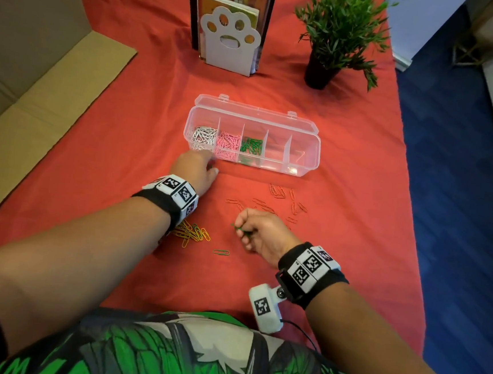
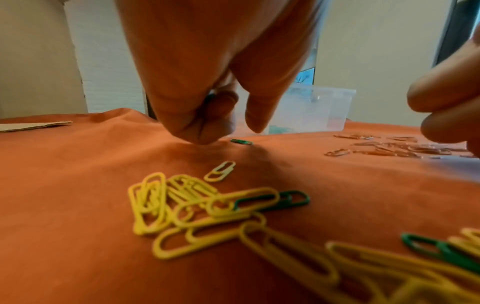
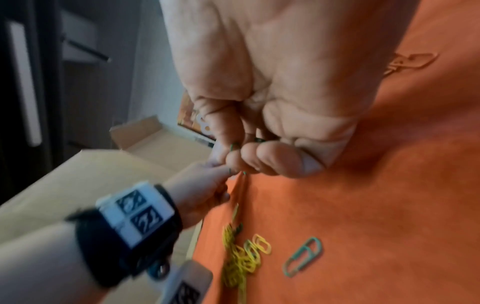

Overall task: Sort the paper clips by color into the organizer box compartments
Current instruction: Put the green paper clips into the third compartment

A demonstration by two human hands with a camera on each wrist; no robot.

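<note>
The clear organizer box (image 1: 303, 138) lies open, with white, pink and green clips in its three left compartments. My left hand (image 1: 202, 168) is by the box's front left corner, fingers curled down onto the red cloth. In the left wrist view a bit of green shows between those fingers (image 2: 197, 123), and a green clip (image 2: 241, 141) lies just beyond them. My right hand (image 1: 246, 228) pinches green paper clips (image 3: 235, 147). Yellow clips (image 1: 190, 231) with some green ones among them lie under my left wrist. Red clips (image 1: 285, 202) are scattered in front of the box. One green clip (image 1: 221, 252) lies alone.
A white paw-shaped bookend (image 1: 230, 39) with books and a potted plant (image 1: 336, 36) stand behind the box. Flattened cardboard (image 1: 37, 109) covers the left side. The table's right edge drops to blue floor (image 1: 461, 205).
</note>
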